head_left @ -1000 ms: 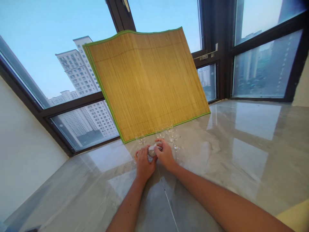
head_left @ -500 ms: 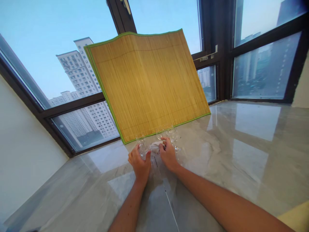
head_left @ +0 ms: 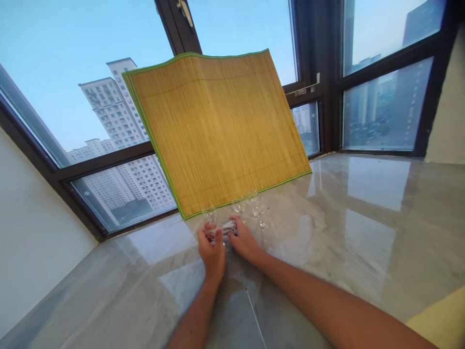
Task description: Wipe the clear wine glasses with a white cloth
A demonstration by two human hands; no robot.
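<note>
Head view: two bare arms reach forward over a polished grey marble counter set in a corner of tall windows. The left hand and the right hand meet close together, fingers curled around a small clear glass with a pale cloth bunched against it; both hands are narrowly closed on this bundle, the left gripping from its side, the right pressing the cloth from the other. Just beyond the hands, three small stemmed glasses stand upright on the counter, near one another. Behind them a bamboo mat with a green edge leans upright against the dark window frame. High-rise towers show through the panes.
</note>
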